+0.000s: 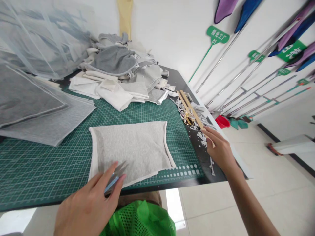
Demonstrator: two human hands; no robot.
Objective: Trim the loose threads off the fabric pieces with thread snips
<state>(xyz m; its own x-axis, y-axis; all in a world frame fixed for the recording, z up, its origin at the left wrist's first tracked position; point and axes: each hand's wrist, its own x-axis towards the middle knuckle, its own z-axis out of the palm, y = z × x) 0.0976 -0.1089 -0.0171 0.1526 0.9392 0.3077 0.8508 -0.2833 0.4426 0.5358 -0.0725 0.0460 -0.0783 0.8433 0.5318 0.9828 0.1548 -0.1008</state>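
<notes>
My left hand [92, 198] holds thread snips [117, 175] with a light blue body between thumb and fingers. Their two pointed blades are apart, over the lower left part of a light grey fabric piece [133, 147]. That piece lies flat on a green cutting mat [61, 170], its side edges curled. At the table's right side, my right hand [219, 147] is closed on the near end of a wooden ruler [193, 111]. A second wooden strip lies alongside it. Gold-handled scissors [187, 118], white cords and small scraps lie to the left of the ruler.
Folded and crumpled grey and white fabric [118, 65] is heaped at the back. Grey sheets [36, 105] and a clear plastic bag [44, 36] occupy the left. Long-handled cleaning tools [233, 72] hang on the right wall, near a red bucket [222, 122].
</notes>
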